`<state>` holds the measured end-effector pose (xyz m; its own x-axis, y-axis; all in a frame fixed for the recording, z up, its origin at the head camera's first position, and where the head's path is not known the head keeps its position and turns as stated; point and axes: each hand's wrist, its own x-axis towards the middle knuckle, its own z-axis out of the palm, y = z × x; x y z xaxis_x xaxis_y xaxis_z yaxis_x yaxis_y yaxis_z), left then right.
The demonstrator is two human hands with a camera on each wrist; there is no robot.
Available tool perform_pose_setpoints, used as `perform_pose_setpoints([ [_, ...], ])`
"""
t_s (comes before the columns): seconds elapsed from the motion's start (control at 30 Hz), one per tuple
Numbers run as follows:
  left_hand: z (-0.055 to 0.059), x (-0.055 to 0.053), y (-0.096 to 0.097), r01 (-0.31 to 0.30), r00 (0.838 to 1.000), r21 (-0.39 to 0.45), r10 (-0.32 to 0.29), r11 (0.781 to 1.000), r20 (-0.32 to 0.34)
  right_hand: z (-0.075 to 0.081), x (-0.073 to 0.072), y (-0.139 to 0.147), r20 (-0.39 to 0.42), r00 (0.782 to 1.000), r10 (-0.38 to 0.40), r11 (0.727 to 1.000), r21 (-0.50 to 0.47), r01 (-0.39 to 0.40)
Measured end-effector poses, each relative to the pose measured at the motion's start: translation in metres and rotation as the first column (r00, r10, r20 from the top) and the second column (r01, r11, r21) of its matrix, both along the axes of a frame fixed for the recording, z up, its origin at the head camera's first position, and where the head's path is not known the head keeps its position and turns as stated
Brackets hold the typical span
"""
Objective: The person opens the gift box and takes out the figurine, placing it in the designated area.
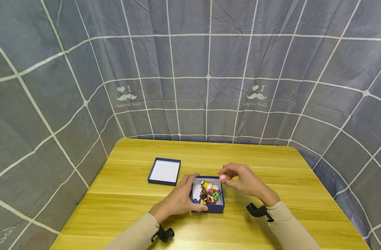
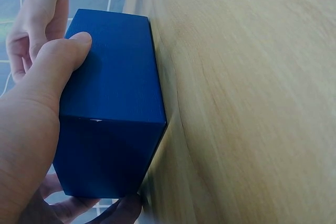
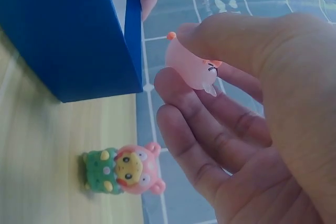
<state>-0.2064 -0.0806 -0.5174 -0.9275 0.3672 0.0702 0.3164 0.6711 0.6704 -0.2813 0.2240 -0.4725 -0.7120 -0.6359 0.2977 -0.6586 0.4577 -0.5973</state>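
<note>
My left hand (image 1: 178, 198) grips a dark blue box (image 1: 215, 208) on the table, thumb along its near wall and fingers around the left and far side. Inside the white-lined box lies a pile of small colourful toy figures (image 1: 210, 197). Just beyond the box's far right corner, my right hand (image 1: 248, 181) pinches a small pink toy figure (image 3: 185, 65) between thumb and fingers. An orange knob sits at one end of it and a small face at the other. Below that hand in the right wrist view, a toy figure (image 3: 121, 170) in green with a pink head stands on the table.
A matching blue-rimmed lid (image 1: 165, 171) lies with its white inside up, left of and behind the box. The wooden table (image 1: 121, 205) runs back to a grey curtain (image 1: 190, 93) with white grid lines. Each wrist wears a black camera (image 1: 257, 210).
</note>
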Motion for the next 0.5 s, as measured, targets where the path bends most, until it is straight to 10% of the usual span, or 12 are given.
perform_pose_setpoints([
  [0.5, 0.000, 0.000, 0.000, -0.001, 1.000, 0.005, 0.001, 1.000, 0.001, -0.003, -0.003, 0.020, -0.025, 0.998, -0.050, 0.999, -0.010, 0.050],
])
